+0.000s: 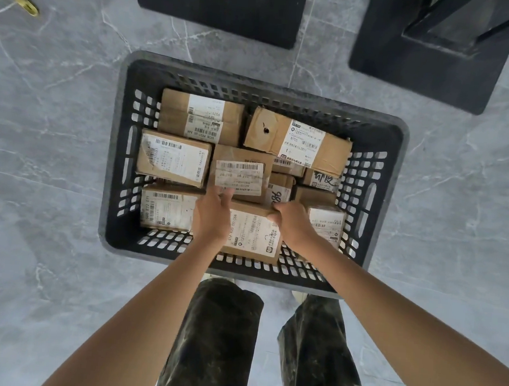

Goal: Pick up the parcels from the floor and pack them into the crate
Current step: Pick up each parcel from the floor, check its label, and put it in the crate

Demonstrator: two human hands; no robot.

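While the right hand (291,223) grips one parcel (254,234), one crate (114,151) holds perhaps eleven.

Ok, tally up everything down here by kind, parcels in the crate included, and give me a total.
Black crate: 1
Cardboard parcels: 11 showing, all in the crate; a few are half hidden, so there may be more
Black square bases: 2
Small brass fitting: 1
Total: 15
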